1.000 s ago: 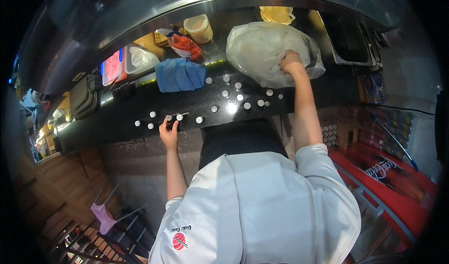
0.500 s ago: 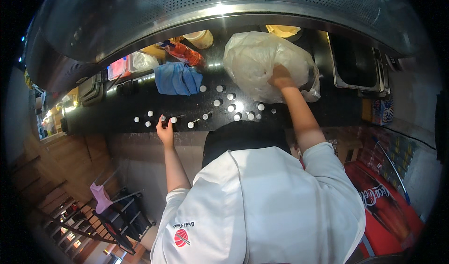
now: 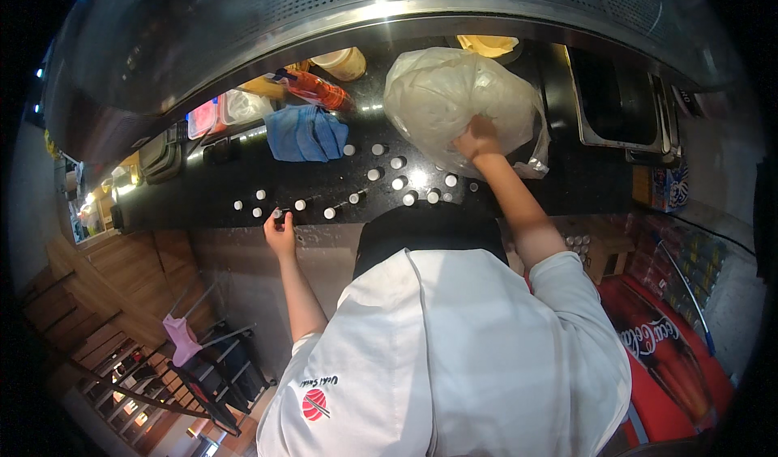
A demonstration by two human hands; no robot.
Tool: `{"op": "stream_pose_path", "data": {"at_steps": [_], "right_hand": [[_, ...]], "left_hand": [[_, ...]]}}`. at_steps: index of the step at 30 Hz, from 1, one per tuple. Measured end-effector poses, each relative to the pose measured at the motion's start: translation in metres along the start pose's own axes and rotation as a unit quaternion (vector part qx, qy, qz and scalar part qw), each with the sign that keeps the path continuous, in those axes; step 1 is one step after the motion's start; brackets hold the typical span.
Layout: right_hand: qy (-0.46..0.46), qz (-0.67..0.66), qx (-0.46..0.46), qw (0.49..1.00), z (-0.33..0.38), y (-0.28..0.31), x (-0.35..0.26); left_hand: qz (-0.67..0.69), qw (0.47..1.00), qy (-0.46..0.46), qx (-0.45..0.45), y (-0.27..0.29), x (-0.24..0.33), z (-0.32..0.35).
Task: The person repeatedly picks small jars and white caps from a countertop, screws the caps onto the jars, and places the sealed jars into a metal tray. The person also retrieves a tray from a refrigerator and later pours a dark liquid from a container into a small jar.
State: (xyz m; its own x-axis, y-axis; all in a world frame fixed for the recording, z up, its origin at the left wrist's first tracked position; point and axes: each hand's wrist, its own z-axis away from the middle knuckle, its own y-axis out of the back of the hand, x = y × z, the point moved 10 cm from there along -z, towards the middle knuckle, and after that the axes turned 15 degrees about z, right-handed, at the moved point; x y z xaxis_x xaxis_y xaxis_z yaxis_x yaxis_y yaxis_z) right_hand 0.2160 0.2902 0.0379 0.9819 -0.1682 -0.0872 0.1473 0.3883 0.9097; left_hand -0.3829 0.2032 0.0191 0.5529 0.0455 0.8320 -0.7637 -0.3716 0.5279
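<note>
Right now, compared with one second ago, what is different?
The left hand has shifted slightly left and toward the near edge of the counter, bringing along a small white-topped piece between its fingers. The right hand stays at the plastic bag; the blue cloth stays put.

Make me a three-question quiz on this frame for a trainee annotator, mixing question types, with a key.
1. Multiple choice: which hand is at the translucent plastic bag? (a) left (b) right (c) neither
2. True or false: the blue cloth lies to the right of the bag.
3. Fill in the colour: near the left hand, on the dark counter, stand small containers with ____ tops.

Key: 1. b, the right hand. 2. False; the cloth lies to the left of the bag. 3. White.
</note>
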Motion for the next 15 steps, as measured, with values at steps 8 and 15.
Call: {"op": "stream_pose_path", "data": {"at_steps": [8,15], "right_hand": [[0.077,-0.178,0.119,0.974,0.028,0.032,0.012],[0.077,-0.374,0.091,0.92,0.108,0.098,0.014]], "left_hand": [[0.097,0.994,-0.025,-0.044,0.023,0.095,-0.014],[0.206,0.958,-0.129,-0.153,-0.055,0.224,-0.007]]}}
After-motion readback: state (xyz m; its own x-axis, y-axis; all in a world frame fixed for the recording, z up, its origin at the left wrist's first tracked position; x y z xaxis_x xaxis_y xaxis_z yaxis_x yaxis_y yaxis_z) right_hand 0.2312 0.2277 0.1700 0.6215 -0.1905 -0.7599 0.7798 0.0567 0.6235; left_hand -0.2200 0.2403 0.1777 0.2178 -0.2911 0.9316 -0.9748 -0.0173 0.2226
